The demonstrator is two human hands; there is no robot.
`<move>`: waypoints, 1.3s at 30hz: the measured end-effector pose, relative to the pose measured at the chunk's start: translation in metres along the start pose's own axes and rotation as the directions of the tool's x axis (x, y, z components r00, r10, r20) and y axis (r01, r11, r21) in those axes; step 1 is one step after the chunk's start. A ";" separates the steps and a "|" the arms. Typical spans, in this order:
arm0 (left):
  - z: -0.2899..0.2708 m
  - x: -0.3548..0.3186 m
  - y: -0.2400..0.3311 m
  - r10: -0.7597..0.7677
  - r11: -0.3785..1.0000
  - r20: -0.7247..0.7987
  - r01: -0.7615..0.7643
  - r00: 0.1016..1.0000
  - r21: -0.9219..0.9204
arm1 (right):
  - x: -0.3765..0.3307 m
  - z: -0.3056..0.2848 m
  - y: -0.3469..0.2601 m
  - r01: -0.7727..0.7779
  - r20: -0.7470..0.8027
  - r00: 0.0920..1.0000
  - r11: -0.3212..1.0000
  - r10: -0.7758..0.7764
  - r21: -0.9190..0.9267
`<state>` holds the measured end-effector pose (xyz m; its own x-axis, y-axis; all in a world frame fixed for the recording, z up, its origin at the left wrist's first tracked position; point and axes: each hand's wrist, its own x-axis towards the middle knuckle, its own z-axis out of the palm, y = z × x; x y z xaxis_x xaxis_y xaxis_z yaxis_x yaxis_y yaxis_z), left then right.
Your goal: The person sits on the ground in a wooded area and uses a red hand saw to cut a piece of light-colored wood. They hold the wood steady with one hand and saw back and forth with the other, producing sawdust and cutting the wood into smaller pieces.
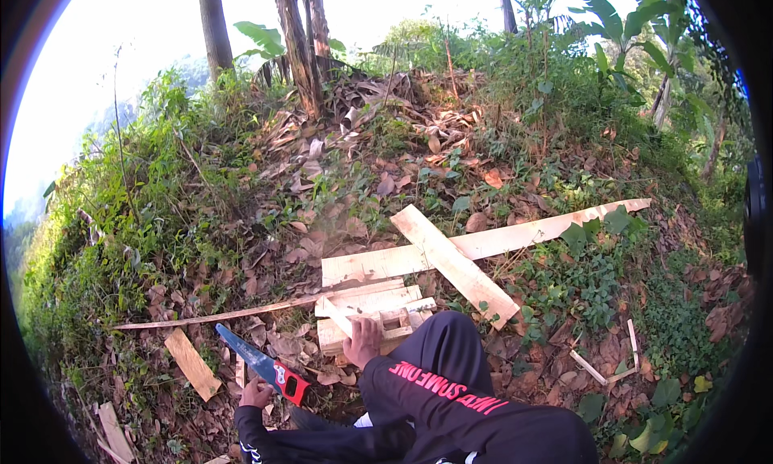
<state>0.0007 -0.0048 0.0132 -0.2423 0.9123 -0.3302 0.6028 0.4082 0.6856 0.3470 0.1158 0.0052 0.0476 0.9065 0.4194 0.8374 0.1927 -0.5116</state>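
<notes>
My right hand [362,343] is closed round the lower end of a short, pale wooden strip [333,314], which tilts up to the left over a small stack of cut boards [372,300]. Beside the handle end of a handsaw [283,377] is my left hand [256,394], its fingers curled. Whether it touches the saw or grips something small is hard to make out. The saw has a dark blue blade and a red and black handle, and it lies slanting with its tip pointing up and left.
Beyond the stack, a short plank [457,264] lies across a long board [531,237]. A thin strip [217,316] runs out left. An offcut [193,363] lies left of the saw, thin sticks [592,369] at right. Leaf litter and plants cover the slope; tree trunks [298,49] stand behind.
</notes>
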 end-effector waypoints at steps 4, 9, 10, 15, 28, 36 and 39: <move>-0.001 -0.001 0.005 -0.014 0.999 0.007 0.014 1.000 -0.040 | 0.000 0.003 0.002 0.001 -0.007 1.000 1.000 -0.001 -0.006; -0.002 -0.003 0.013 -0.012 0.999 0.019 0.012 1.000 -0.030 | 0.001 0.002 0.004 0.009 -0.023 1.000 1.000 -0.009 0.003; -0.003 -0.004 0.012 -0.005 1.000 0.016 0.005 1.000 -0.026 | 0.001 0.002 0.002 0.006 -0.016 1.000 1.000 -0.006 0.006; -0.001 0.000 0.007 -0.014 1.000 0.037 0.014 0.999 -0.013 | 0.002 -0.003 0.000 0.005 -0.013 1.000 1.000 -0.005 -0.010; -0.001 0.001 0.007 0.040 0.998 -0.092 -0.045 0.995 -0.052 | 0.002 -0.004 -0.001 0.007 -0.003 1.000 1.000 -0.007 0.002; -0.001 0.003 -0.002 0.055 0.998 -0.077 -0.054 0.995 0.018 | 0.002 0.001 -0.003 -0.035 0.053 0.998 0.999 0.036 -0.032; -0.004 0.004 -0.005 0.033 0.998 -0.030 -0.032 0.999 0.056 | 0.001 0.002 -0.004 -0.028 0.049 0.998 0.999 0.030 -0.029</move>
<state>-0.0063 -0.0025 0.0114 -0.2448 0.9260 -0.2876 0.6520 0.3767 0.6580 0.3426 0.1165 0.0055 0.0457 0.9293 0.3665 0.8510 0.1559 -0.5014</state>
